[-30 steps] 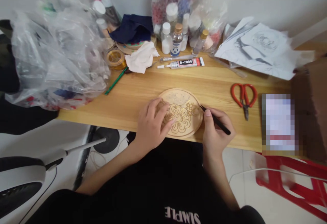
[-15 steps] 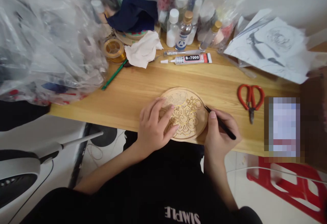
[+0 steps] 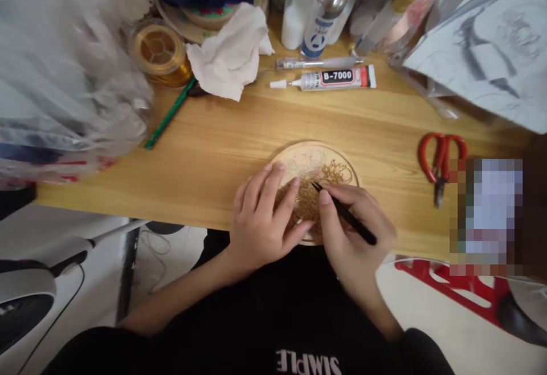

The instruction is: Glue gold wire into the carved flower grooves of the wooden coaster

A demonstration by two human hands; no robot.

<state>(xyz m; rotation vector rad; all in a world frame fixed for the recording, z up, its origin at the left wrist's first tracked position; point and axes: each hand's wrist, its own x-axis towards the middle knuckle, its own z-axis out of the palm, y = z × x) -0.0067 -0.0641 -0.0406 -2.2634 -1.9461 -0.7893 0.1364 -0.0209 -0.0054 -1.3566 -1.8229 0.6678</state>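
A round wooden disc (image 3: pixel 282 155) lies at the table's front edge, with gold wire bent into flower shapes on it and drawn lines near its top. Spread over its left side, my left hand (image 3: pixel 262 218) rests with the fingers apart, hiding part of the pattern. My right hand (image 3: pixel 359 227) grips black tweezers (image 3: pixel 352 221), whose tips are over the middle of the disc. Whether the tips pinch any wire is too small to tell.
Red-handled pliers (image 3: pixel 440 161) lie to the right, near a blurred-out screen (image 3: pixel 491 210). Behind the disc are a B-7000 glue tube (image 3: pixel 337 77), a pen (image 3: pixel 316 63), bottles (image 3: pixel 320 24), crumpled tissue (image 3: pixel 233 50), a gold wire spool (image 3: pixel 160 53) and a green stick (image 3: pixel 171 113). Plastic bags (image 3: pixel 72 78) fill the left.
My right hand has moved left with the tweezers, from the disc's right rim to over its middle. My left hand stays on the disc. The camera view has come closer to the table.
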